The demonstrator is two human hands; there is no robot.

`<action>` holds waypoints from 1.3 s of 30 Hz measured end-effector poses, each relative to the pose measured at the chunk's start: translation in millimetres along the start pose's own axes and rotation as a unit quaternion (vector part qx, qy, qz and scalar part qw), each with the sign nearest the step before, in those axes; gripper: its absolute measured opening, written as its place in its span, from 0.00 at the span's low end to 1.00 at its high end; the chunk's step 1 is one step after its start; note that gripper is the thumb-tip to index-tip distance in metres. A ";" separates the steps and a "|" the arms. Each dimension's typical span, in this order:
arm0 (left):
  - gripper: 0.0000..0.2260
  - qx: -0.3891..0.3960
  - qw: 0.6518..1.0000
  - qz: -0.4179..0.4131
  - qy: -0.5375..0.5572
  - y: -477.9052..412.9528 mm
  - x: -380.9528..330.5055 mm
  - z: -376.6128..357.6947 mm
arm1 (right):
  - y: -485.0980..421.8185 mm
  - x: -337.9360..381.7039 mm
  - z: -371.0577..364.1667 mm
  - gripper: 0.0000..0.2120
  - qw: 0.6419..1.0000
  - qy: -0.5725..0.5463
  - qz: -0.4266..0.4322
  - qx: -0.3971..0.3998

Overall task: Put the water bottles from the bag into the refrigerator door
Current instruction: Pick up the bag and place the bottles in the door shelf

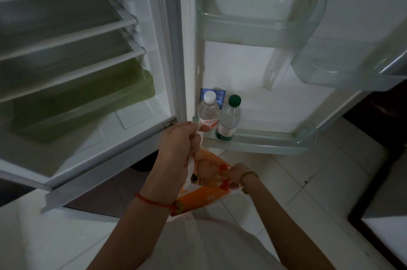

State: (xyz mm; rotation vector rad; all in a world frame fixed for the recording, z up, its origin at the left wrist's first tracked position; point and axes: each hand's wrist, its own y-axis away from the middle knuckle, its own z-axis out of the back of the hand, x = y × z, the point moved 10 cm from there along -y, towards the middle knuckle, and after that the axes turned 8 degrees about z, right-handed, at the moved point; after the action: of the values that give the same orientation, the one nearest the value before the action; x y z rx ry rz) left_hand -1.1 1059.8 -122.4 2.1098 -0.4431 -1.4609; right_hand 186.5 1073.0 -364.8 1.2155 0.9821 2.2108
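In the head view, the left hand, at the centre of the frame, is closed in a fist around the white handles of the bag, an orange and white plastic one hanging open just below it. The right hand reaches into the bag's mouth from the right; its fingers are hidden inside, so I cannot tell what they do. Just above the left hand, two water bottles stand upright side by side in the bottom door shelf: the white-capped bottle and the green-capped bottle. The refrigerator door stands open over pale floor tiles; the refrigerator's inner shelves fill the upper left.
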 end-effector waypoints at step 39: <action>0.12 0.001 0.996 -0.007 -0.086 -22.5 -7.1 -4.2 | 232.3 152.9 136.5 0.14 0.707 0.113 0.504 -0.483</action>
State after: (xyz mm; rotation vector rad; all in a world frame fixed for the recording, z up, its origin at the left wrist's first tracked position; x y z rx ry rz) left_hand -0.4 1082.8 -129.2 2.0016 -0.4945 -1.6585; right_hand 215.1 1071.9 -56.3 0.9744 -1.0945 2.9545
